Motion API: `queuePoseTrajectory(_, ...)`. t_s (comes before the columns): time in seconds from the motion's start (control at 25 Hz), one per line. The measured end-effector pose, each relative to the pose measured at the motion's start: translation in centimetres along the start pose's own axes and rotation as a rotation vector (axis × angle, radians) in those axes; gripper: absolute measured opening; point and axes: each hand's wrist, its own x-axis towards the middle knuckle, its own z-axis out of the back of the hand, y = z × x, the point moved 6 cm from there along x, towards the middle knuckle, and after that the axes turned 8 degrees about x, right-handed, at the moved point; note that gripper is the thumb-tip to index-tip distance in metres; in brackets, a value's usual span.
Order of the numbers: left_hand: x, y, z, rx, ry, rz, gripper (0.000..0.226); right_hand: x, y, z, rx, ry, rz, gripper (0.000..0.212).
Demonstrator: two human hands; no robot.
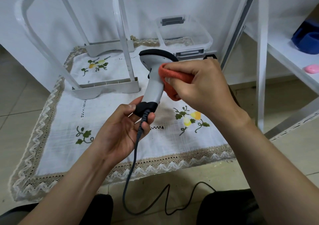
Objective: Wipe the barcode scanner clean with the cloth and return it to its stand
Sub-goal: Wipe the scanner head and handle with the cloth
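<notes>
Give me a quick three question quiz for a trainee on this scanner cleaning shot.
1. True or false: the right hand presses the orange cloth against the barcode scanner.
2. The left hand grips the scanner at: A, its head; B, its black base by the cable; C, its trigger.
3. Fill in: behind the scanner stands a clear plastic ____.
Key: 1 true; 2 B; 3 container.

Near half of the embroidered cloth [65, 114] lies bare — open passage. Left rear blocked by a white frame [105, 88] with 2 feet and upright legs. Clear container [210, 39] fills the right rear. Shelf post [262, 60] bounds the right — the cable [133, 164] of the barcode scanner [155, 83] hangs across the front edge.
</notes>
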Motion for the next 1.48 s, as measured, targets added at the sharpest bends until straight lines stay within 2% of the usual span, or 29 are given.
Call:
queuePoseTrajectory(0.16,-0.1,-0.3,0.2,-0.034,-0.033,-0.01,0.029,-0.6,0.7,-1.5,0.032,0.168,0.014,0.021)
queuePoseTrajectory(0.36,-0.2,-0.3,0.1,-0.006,-0.023,-0.014,0.044,-0.1,-0.3,0.0,0.06,-0.056,-0.041,0.023)
queuePoseTrajectory(0.44,-0.2,-0.1,0.0,0.0,-0.019,-0.012,0.048,-0.1,-0.5,0.0,0.033,-0.053,-0.044,0.023)
queuePoseTrajectory(0.52,-0.2,-0.1,0.0,-0.005,-0.02,-0.01,0.048,-0.3,-0.3,-0.5,0.061,0.024,-0.041,0.022)
queuePoseTrajectory(0.72,-0.2,-0.5,0.3,-0.027,-0.043,-0.02,0.031,-0.7,0.6,-1.6,0.132,0.24,-0.034,0.022)
queuePoseTrajectory(0.76,-0.2,-0.5,0.2,-0.025,-0.043,-0.021,0.032,-0.6,0.6,-1.4,0.137,0.216,-0.027,0.021)
queuePoseTrajectory(0.88,-0.3,-0.5,0.1,-0.005,-0.026,-0.014,0.045,-0.3,-0.3,-0.2,0.172,0.007,-0.043,0.016)
queuePoseTrajectory(0.96,-0.3,-0.4,0.0,0.018,-0.02,-0.012,0.049,-0.2,-0.9,0.2,0.116,-0.101,-0.042,0.016)
queuePoseTrajectory(1.04,-0.3,-0.2,-0.2,0.039,-0.01,-0.016,0.048,-0.1,-1.1,0.0,0.011,-0.108,-0.009,0.017)
queuePoseTrajectory(1.2,-0.2,-0.3,-0.2,0.043,-0.008,-0.027,0.045,-0.2,-0.8,-0.8,0.019,-0.022,0.0,0.018)
queuePoseTrajectory(1.36,-0.2,-0.5,0.1,0.005,-0.046,-0.032,0.037,-0.7,-0.3,-1.6,0.172,0.174,-0.069,0.015)
queuePoseTrajectory(1.48,-0.2,-0.6,0.2,-0.01,-0.058,-0.034,0.037,-0.9,0.2,-2.0,0.169,0.283,-0.053,0.018)
